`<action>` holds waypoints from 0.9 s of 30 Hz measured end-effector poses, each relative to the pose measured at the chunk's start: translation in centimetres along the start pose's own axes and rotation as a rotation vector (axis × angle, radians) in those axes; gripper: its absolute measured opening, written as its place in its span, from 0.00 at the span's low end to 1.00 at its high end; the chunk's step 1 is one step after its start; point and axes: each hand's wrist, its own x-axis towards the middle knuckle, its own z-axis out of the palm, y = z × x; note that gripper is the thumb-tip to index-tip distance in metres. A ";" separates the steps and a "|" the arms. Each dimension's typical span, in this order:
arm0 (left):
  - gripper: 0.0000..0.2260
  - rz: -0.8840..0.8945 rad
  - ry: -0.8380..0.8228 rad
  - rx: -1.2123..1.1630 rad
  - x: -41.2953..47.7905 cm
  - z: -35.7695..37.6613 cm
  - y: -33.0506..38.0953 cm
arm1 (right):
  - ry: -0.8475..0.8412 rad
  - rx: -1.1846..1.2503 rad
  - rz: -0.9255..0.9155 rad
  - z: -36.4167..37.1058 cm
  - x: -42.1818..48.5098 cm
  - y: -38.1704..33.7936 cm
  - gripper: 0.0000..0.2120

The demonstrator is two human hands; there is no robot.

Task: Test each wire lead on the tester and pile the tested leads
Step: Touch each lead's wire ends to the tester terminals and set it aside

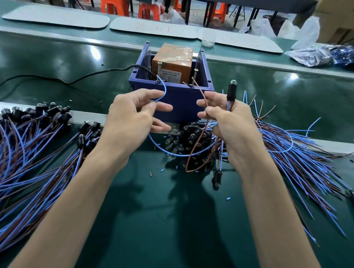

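The tester (174, 71) is an orange block in a blue box with two upright screws at its front. My left hand (131, 118) pinches a blue wire (163, 91) whose bare tip touches the left screw (158, 69). My right hand (229, 120) pinches a brown wire (202, 93) with its tip at the right screw (195, 75), and also holds the lead's black bulb socket (231, 89) upright. A pile of leads (24, 144) lies at the left. Another heap of leads (286, 147) spreads at the right behind my right hand.
A black cable (71, 80) runs left from the tester across the green belt (51, 62). Grey mats (154, 29) and plastic bags (315, 55) lie on the far bench. Small cut bits of insulation (150, 174) dot the green table near me.
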 end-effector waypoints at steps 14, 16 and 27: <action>0.13 0.024 -0.009 0.023 -0.1 0.0 0.0 | 0.111 0.097 0.016 -0.1 0.5 0.3 0.14; 0.13 0.021 -0.011 0.023 -0.1 0.0 0.0 | 0.106 0.094 0.016 -0.1 0.5 0.3 0.13; 0.12 -0.035 -0.020 0.014 0.3 -1.3 0.5 | 0.054 -0.104 0.124 -0.9 0.4 -1.1 0.19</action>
